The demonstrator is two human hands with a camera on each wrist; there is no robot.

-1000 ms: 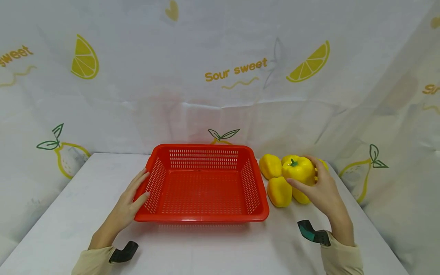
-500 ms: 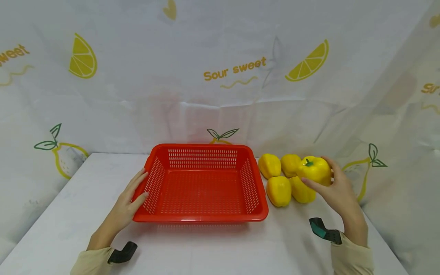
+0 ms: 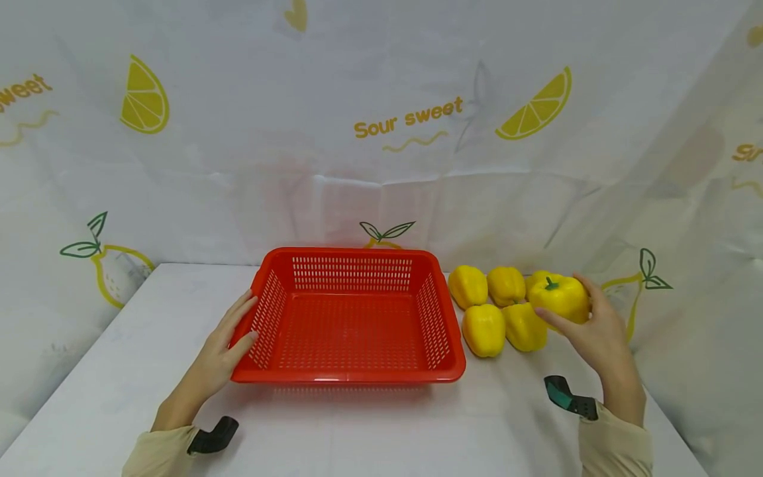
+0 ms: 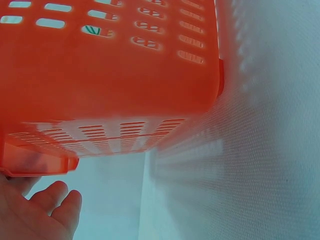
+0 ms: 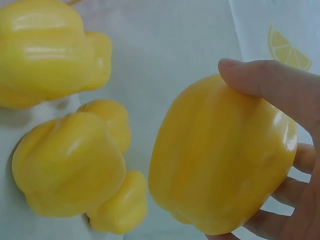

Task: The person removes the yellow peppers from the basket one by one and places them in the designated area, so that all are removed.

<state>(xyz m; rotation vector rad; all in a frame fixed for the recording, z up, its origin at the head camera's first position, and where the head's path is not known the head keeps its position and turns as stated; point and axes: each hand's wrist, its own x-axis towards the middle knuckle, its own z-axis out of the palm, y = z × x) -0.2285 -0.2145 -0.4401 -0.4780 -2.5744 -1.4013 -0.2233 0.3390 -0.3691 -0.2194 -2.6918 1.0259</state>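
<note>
A red plastic basket (image 3: 346, 376) with slotted walls stands in the middle of the table, with nothing inside. My left hand (image 3: 217, 358) rests on its left rim, thumb nearer me and fingers farther back; in the left wrist view loosely bent fingertips (image 4: 67, 212) show beside the rim. On the right, my right hand (image 3: 596, 334) grips a yellow bell pepper (image 3: 560, 298) with a green stem, thumb on one side and fingers on the other. Seen from the right wrist, this held pepper (image 5: 220, 160) appears apart from the others. Several more yellow bell peppers (image 3: 484, 330) lie close beside it.
The peppers stand clustered just right of the basket, in two rough rows. Behind the white table (image 3: 357, 437) hangs a pale printed cloth (image 3: 268, 199) with lemon drawings. Dark devices (image 3: 214, 435) are strapped to both wrists.
My right hand has carried the held pepper to the right, over the right end of the cluster, uncovering other peppers. My left hand and the basket have stayed in place.
</note>
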